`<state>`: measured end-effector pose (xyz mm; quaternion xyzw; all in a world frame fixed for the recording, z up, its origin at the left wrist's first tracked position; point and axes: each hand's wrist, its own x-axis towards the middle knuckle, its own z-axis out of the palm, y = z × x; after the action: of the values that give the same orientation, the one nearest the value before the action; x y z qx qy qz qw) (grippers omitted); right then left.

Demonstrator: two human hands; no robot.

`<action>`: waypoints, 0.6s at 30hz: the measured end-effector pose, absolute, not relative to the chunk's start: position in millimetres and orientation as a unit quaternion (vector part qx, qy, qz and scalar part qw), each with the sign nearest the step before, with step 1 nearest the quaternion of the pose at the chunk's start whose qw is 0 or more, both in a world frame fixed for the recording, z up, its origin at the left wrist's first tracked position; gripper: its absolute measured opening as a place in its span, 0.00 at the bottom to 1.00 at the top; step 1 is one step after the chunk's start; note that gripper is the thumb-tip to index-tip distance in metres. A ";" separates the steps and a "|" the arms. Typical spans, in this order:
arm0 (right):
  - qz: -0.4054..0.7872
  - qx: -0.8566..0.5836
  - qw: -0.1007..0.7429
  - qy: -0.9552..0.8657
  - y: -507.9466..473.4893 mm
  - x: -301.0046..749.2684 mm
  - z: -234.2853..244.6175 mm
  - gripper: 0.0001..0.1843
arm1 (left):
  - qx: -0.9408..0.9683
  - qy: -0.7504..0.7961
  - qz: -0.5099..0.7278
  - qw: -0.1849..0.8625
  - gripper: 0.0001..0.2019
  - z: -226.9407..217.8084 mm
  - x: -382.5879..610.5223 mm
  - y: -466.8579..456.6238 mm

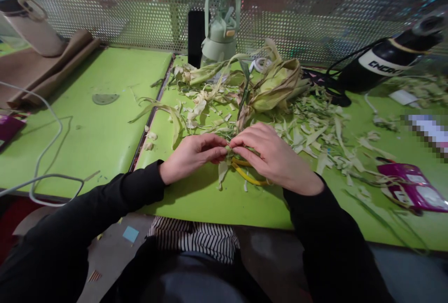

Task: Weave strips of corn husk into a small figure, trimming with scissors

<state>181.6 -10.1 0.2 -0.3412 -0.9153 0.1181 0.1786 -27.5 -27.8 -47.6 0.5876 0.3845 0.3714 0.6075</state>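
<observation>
My left hand (191, 154) and my right hand (271, 156) meet at the middle of the green table, thumbs and fingertips pinched together. Between them is a small pale-green piece of corn husk (228, 150), mostly hidden by the fingers. A narrow husk strip (221, 174) hangs below the left fingertips. Under my right hand lies a yellow loop-shaped handle (247, 178); the rest of that tool is hidden. Just beyond the hands, a large bundle of dry corn husks (276, 86) lies among loose strips, with a dark green leaf (245, 90) standing up beside it.
Husk scraps (315, 130) spread to the right. At the back stand a pale green bottle (219, 44), a black phone-like slab (196, 37) and a perforated metal screen (150, 18). A black bottle (376, 65) and purple packet (413, 185) are right; a white cable (58, 135) is left.
</observation>
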 end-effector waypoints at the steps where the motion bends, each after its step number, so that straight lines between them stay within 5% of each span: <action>1: 0.127 -0.336 0.179 -0.916 -9.1 182.3 0.7 0.08 | 0.590 0.383 0.367 0.608 0.13 -47.5 -27.2 -28.1; 7: 0.168 -0.326 0.162 -0.916 -6.1 182.3 1.7 0.07 | 0.616 0.392 0.344 0.590 0.12 -45.7 -25.2 -32.6; 18: 0.209 -0.391 0.260 -0.858 -13.0 174.1 -3.4 0.00 | 0.506 0.389 0.363 0.679 0.10 -39.7 -28.1 -26.2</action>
<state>174.1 -13.0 -3.4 -0.3906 -0.8579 0.2090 0.2602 -28.1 -26.2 -39.7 0.5060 0.3889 0.3634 0.6787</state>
